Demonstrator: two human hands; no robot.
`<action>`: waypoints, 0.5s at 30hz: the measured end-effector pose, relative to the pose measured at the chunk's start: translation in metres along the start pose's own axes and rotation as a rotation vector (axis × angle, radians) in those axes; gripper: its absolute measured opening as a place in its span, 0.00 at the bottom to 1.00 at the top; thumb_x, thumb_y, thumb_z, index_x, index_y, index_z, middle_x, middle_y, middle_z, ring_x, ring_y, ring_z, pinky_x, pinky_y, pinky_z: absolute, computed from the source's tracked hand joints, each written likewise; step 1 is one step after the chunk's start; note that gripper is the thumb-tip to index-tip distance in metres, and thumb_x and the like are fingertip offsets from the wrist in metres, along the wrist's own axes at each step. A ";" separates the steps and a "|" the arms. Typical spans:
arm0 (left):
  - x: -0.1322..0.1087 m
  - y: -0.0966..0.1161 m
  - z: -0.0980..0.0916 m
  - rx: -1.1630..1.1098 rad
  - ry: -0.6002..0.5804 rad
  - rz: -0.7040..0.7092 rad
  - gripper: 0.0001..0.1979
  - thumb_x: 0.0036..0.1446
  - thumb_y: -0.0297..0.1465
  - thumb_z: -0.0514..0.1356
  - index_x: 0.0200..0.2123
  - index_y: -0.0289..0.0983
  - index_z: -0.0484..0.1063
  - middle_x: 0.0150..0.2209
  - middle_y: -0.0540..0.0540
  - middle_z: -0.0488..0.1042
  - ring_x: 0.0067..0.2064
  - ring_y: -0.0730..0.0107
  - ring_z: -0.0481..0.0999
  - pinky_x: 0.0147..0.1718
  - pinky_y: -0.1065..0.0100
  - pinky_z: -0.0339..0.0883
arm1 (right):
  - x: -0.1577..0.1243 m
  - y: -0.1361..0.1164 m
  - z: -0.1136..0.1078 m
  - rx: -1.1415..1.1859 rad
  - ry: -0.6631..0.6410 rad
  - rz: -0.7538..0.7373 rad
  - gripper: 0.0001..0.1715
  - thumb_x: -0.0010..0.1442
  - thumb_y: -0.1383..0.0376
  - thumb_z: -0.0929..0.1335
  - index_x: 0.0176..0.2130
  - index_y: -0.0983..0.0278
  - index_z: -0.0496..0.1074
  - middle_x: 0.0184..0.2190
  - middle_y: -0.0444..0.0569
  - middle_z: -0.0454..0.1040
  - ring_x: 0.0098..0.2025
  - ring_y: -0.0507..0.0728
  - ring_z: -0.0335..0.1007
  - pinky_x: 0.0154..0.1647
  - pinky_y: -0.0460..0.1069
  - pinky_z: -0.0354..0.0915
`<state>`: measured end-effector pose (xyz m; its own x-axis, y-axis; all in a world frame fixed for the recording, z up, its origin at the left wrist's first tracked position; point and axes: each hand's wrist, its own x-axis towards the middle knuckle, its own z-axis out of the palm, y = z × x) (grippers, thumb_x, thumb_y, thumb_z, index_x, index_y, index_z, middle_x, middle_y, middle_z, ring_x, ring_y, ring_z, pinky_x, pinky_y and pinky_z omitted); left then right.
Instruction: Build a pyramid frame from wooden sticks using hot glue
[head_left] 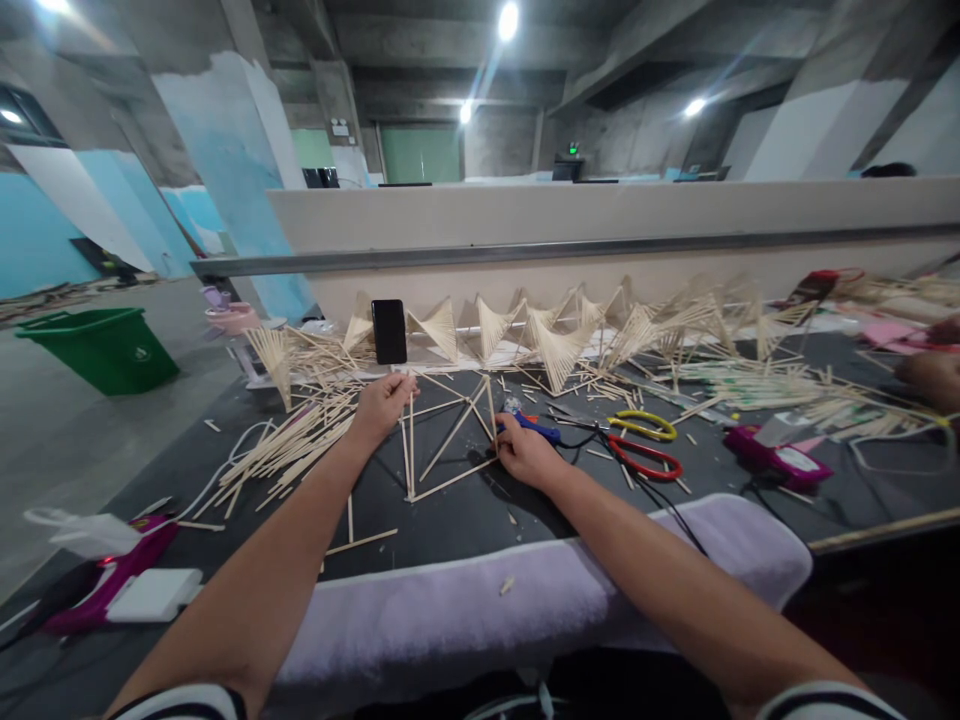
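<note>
A frame of thin wooden sticks (454,483) stands on the dark tabletop between my hands. My left hand (385,405) has its fingers pinched at the frame's upper left corner, by the top of an upright stick. At the right side, my right hand (523,450) has its fingers closed around another upright stick of the same frame. Just behind that hand lies a blue-handled tool (538,428), probably a glue gun, partly hidden. Scissors with one red and one yellow handle (646,455) rest to the right of it.
Loose sticks (300,440) are heaped at left. Finished twisted stick models (559,345) line the back, near a black phone (389,332). Purple power strips (780,455) with cables sit on both sides. A lilac towel (450,610) covers the front edge. Another person's hand (930,380) is far right.
</note>
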<state>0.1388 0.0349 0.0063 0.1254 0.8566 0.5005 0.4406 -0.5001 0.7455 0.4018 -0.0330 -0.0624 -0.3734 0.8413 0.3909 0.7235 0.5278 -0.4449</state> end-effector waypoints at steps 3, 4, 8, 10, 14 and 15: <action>-0.001 0.003 0.000 0.019 0.014 0.000 0.17 0.53 0.44 0.55 0.30 0.37 0.74 0.27 0.46 0.77 0.31 0.66 0.76 0.31 0.70 0.69 | 0.000 0.000 0.000 -0.026 0.003 0.000 0.27 0.52 0.74 0.59 0.52 0.66 0.55 0.32 0.48 0.77 0.35 0.55 0.74 0.35 0.46 0.63; -0.001 0.004 0.000 0.022 0.015 0.001 0.17 0.53 0.44 0.55 0.30 0.37 0.74 0.27 0.47 0.77 0.31 0.66 0.76 0.31 0.70 0.69 | 0.000 0.000 0.000 -0.033 0.006 0.000 0.27 0.52 0.74 0.59 0.52 0.66 0.55 0.32 0.48 0.77 0.35 0.55 0.74 0.34 0.46 0.63; -0.001 0.005 0.000 0.017 0.022 0.001 0.17 0.53 0.44 0.55 0.29 0.37 0.74 0.27 0.47 0.77 0.30 0.65 0.75 0.30 0.69 0.69 | -0.001 0.000 0.000 -0.037 0.004 0.002 0.27 0.51 0.74 0.59 0.52 0.66 0.55 0.32 0.48 0.77 0.34 0.55 0.74 0.33 0.46 0.63; -0.001 0.005 0.001 0.010 0.022 0.002 0.17 0.52 0.44 0.55 0.29 0.37 0.74 0.26 0.46 0.77 0.31 0.65 0.75 0.30 0.69 0.69 | 0.000 0.000 0.000 -0.048 0.001 0.005 0.27 0.51 0.74 0.59 0.52 0.66 0.56 0.32 0.48 0.76 0.34 0.55 0.73 0.33 0.46 0.62; -0.001 0.005 0.001 -0.002 0.021 -0.001 0.17 0.52 0.44 0.55 0.29 0.37 0.75 0.27 0.46 0.77 0.31 0.65 0.76 0.30 0.70 0.69 | 0.000 -0.001 -0.001 -0.060 0.001 0.006 0.27 0.51 0.73 0.59 0.52 0.66 0.55 0.31 0.48 0.76 0.33 0.55 0.73 0.32 0.46 0.62; -0.001 0.005 0.001 -0.002 0.021 -0.002 0.17 0.53 0.44 0.55 0.29 0.37 0.75 0.27 0.46 0.77 0.31 0.65 0.76 0.30 0.70 0.69 | -0.001 -0.001 -0.001 -0.063 0.002 0.007 0.27 0.51 0.73 0.59 0.52 0.66 0.55 0.31 0.48 0.76 0.33 0.55 0.73 0.32 0.46 0.61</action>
<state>0.1419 0.0314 0.0091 0.1057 0.8548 0.5081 0.4388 -0.4986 0.7475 0.4019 -0.0341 -0.0613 -0.3672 0.8446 0.3896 0.7614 0.5136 -0.3957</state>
